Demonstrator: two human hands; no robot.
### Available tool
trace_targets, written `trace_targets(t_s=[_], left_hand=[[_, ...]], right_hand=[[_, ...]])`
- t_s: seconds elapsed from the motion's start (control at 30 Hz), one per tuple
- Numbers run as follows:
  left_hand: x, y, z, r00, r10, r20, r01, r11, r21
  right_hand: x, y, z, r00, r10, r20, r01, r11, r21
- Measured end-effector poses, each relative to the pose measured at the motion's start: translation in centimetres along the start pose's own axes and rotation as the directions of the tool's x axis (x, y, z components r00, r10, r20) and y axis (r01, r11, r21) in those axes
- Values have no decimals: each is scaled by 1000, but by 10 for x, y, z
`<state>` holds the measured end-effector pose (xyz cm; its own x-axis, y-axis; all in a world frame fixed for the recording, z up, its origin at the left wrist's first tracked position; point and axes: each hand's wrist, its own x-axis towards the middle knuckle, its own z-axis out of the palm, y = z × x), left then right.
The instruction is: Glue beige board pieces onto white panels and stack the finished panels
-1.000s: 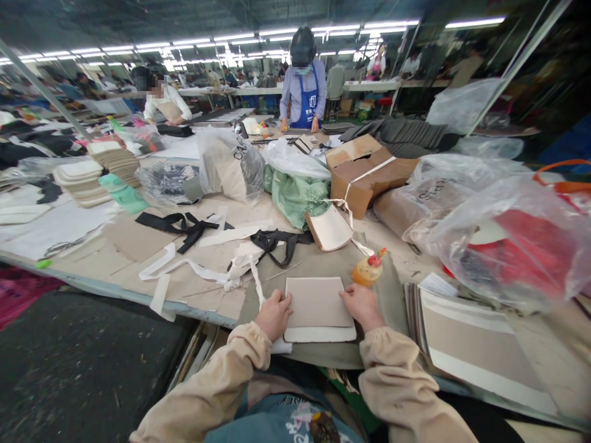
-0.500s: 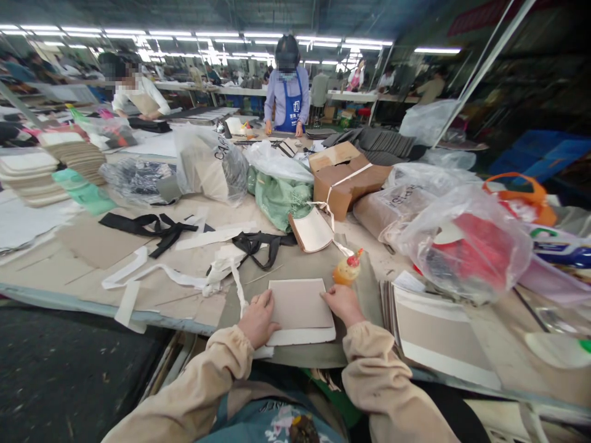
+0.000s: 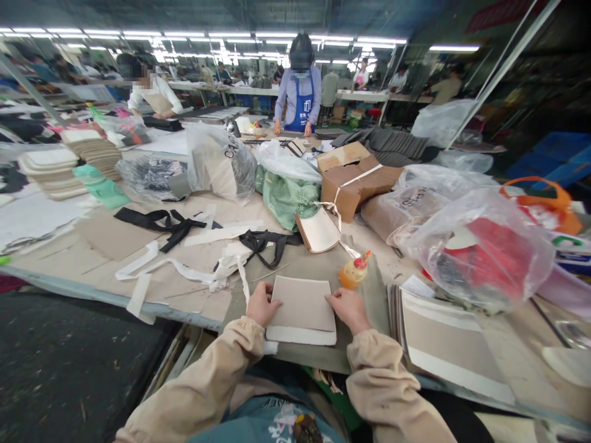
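In front of me a beige panel with a white strip along its near edge lies on a grey-green sheet. My left hand grips its left edge, thumb on top and fingers curled at the side. At the right edge, my right hand pinches the panel between thumb and fingertips. Just beyond the right hand stands a small orange and yellow container with a red top. To the right of that hand lies a stack of similar beige panels with white borders.
Black straps and white strips lie to the left. Tied cream pieces, a green bag, a brown bundle and a clear plastic bag line the far side. A co-worker in a blue apron stands across the table.
My left hand has shifted up along the panel's left edge, its thumb now higher on the panel. The right hand still holds the right edge. The whole view has swung slightly left.
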<state>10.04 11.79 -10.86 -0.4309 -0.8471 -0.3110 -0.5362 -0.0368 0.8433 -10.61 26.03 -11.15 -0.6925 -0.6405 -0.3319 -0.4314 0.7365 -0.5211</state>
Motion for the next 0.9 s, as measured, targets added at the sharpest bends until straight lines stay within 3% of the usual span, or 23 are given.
trace_targets(t_s=[0.13,0.3,0.37,0.43,0.5,0.57,0.73,0.9], left_hand=[[-5,6,-3,984,-65,163,108,956,-271],[-31,24,-16,931,-30,364,220,840,-495],[-39,32,-19,904,-2,427,279,759,-588],[-44,37,-20,880,19,474,341,668,-661],[-45,41,-21,878,19,479,369,612,-700],[-46,42,-20,884,-2,467,381,579,-720],[-54,40,-8,905,-41,423,377,541,-752],[-73,39,11,892,-56,449,399,566,-721]], right_hand=[[-14,6,5,999,-16,-35,21,989,147],[-35,16,2,991,-104,-90,132,901,412],[-39,18,-6,983,-146,-112,184,831,526],[-41,18,-16,976,-211,-52,189,709,679],[-44,18,-26,953,-297,53,141,592,794],[-47,16,-33,932,-348,100,118,552,826],[-61,12,-35,953,-303,-14,180,528,830],[-74,20,-37,966,-253,-52,190,560,806]])
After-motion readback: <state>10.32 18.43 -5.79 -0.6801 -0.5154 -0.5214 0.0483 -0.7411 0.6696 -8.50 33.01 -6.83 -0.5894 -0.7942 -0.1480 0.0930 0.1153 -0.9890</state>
